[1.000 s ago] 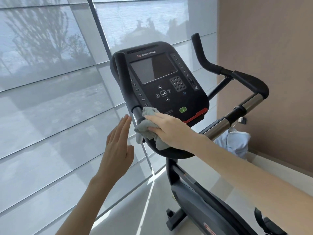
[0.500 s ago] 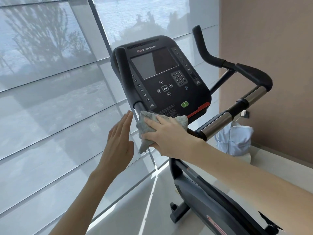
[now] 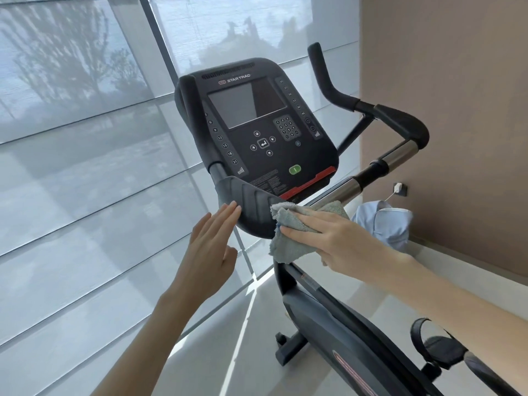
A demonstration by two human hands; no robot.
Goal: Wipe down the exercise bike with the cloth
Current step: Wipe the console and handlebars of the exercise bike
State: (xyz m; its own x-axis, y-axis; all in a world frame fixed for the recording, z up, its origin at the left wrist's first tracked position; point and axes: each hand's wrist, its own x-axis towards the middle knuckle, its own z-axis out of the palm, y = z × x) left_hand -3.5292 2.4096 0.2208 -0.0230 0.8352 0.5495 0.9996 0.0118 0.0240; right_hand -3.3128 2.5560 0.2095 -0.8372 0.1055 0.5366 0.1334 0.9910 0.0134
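Grey terry cloth (image 3: 287,241) sits on the lower front edge of the black upright exercise bike (image 3: 328,324), where the ribbed black handlebar pad (image 3: 251,207) meets the chrome grip bar (image 3: 343,191), just under the red strip of the dark keypad console (image 3: 268,144); right hand (image 3: 340,240) lies flat on top of the cloth, fingers straight and together, pressing it onto the bike; thumb hidden, can't tell if it grips underneath; cloth sticks out past the fingertips toward the pad, loose corner hangs below the hand; left hand (image 3: 210,252) spread flat, fingers straight and close together, holding nothing, fingertips at the pad's left edge, contact unclear; cloth is apart from it, on the pad's far side; pale blue garment (image 3: 383,224) bundled on the floor behind the chrome bar, near the brown wall.
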